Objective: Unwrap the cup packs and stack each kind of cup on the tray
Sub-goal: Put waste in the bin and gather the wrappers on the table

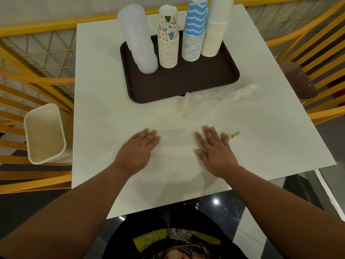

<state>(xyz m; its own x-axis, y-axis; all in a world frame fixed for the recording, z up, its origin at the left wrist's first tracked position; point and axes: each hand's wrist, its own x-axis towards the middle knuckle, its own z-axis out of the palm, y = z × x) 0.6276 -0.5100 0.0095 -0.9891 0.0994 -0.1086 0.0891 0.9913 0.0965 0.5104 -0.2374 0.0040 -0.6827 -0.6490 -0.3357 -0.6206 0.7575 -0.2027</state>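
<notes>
A dark brown tray point(179, 85) at the back of the white table point(97, 113) carries four upside-down cup stacks: clear plastic cups point(138, 38), cartoon-print paper cups point(168, 36), blue zigzag cups point(194, 28) and plain white cups point(216, 27). A flattened clear plastic wrapper point(177, 140) lies near me. My left hand point(138, 150) presses flat on its left end. My right hand point(214, 150) lies flat on its right end, beside a small printed label point(232, 135).
More crumpled clear wrappers point(214, 100) lie just in front of the tray's right corner. A cream bin point(44, 133) stands off the table's left edge. Yellow chairs point(317, 53) and a yellow railing surround the table.
</notes>
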